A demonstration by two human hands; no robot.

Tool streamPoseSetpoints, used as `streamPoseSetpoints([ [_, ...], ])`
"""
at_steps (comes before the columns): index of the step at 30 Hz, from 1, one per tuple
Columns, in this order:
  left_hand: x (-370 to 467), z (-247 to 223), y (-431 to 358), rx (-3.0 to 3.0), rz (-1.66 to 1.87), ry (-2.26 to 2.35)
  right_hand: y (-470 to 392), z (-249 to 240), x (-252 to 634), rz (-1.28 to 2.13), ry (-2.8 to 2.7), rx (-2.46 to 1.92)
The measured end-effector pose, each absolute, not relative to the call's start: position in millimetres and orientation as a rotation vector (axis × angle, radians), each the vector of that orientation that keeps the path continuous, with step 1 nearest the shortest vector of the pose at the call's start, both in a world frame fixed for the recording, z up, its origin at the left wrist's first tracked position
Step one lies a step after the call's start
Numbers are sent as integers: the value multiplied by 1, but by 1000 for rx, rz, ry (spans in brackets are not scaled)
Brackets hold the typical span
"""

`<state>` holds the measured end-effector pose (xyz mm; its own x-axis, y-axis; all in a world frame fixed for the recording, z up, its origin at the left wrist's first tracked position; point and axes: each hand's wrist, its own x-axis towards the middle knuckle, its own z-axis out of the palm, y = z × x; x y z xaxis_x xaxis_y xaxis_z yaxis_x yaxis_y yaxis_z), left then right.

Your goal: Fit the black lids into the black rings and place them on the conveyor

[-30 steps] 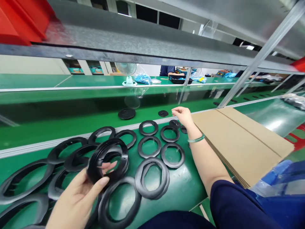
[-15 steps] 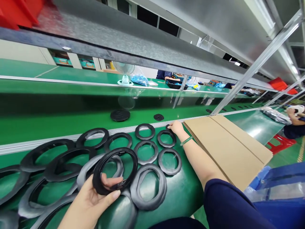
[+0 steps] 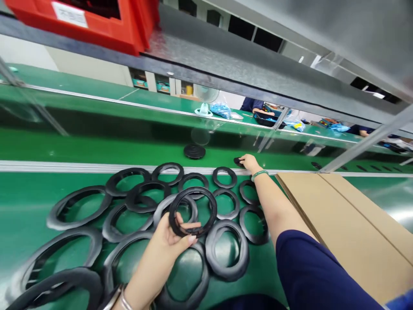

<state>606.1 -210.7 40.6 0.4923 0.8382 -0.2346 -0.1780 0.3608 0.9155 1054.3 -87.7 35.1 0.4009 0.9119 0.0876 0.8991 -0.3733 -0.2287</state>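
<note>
My left hand [image 3: 172, 239] grips the lower left rim of a glossy black ring [image 3: 211, 211], holding it tilted above the other rings. My right hand [image 3: 250, 162] is stretched out to the far edge of the table, its fingers closed at a small black disc [image 3: 238, 161] over the green belt. Part of that disc is hidden by the fingers. Below the right wrist lie smaller black rings [image 3: 253, 234]. A thick grey-black ring [image 3: 211, 258] rests right of my left hand, and larger rings [image 3: 58, 219] spread across the table to the left.
Another round black piece [image 3: 194, 151] sits on the green belt [image 3: 145, 150] beyond a metal rail. Flat cardboard [image 3: 342, 219] covers the table at right. A metal shelf with a red bin [image 3: 93, 26] hangs overhead. Across the belt, co-workers' arms [image 3: 254, 105] show near a black tray.
My right hand has moved from the table's edge out over the belt, to the small disc. My left hand still holds the black ring. The view has turned left.
</note>
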Motion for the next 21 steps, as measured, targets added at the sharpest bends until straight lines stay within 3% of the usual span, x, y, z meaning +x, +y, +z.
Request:
streamPoseSetpoints([
  [7,608,44,-217,958,746,764,-106,62,1038,41,-1530,-2193],
  [12,605,54,-219,1002,679,759,-156,100,951,-28,-1482,-1879],
  [15,605,55,-220,1014,667,777,-205,114,885,4,-1628,-1432],
  [21,612,49,-220,1116,680,794,-250,85,815,-191,-1939,-1129],
])
